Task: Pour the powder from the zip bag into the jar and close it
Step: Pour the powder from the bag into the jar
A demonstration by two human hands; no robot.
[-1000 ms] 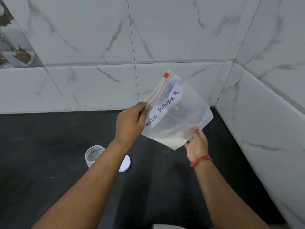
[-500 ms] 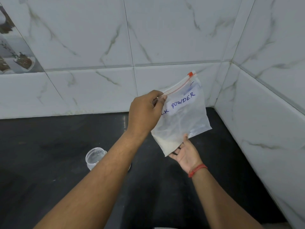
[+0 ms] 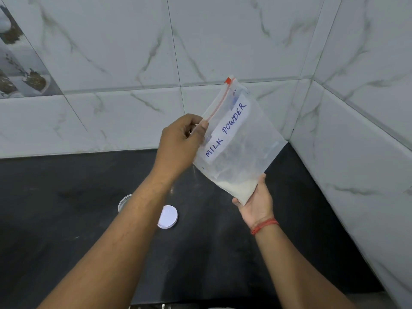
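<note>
A clear zip bag (image 3: 247, 143) labelled "MILK POWDER" hangs tilted in the air above the counter, its red zip strip running up to the right. White powder sits in its lowest corner. My left hand (image 3: 180, 143) pinches the bag's top corner at the lower end of the zip. My right hand (image 3: 256, 201), palm up, cups the bottom corner with the powder. Down on the counter stands a small clear jar (image 3: 123, 202), mostly hidden behind my left forearm. Its white round lid (image 3: 167, 217) lies flat beside it on the right.
The black counter (image 3: 66, 230) meets white marble-tiled walls at the back (image 3: 133, 63) and on the right (image 3: 356, 152), forming a corner behind the bag. A patterned tile (image 3: 20, 70) is at the far left.
The bag has tilted back so the zip points more steeply upward, and the full label shows again. My right hand moved right under the powder corner. The lid is uncovered again.
</note>
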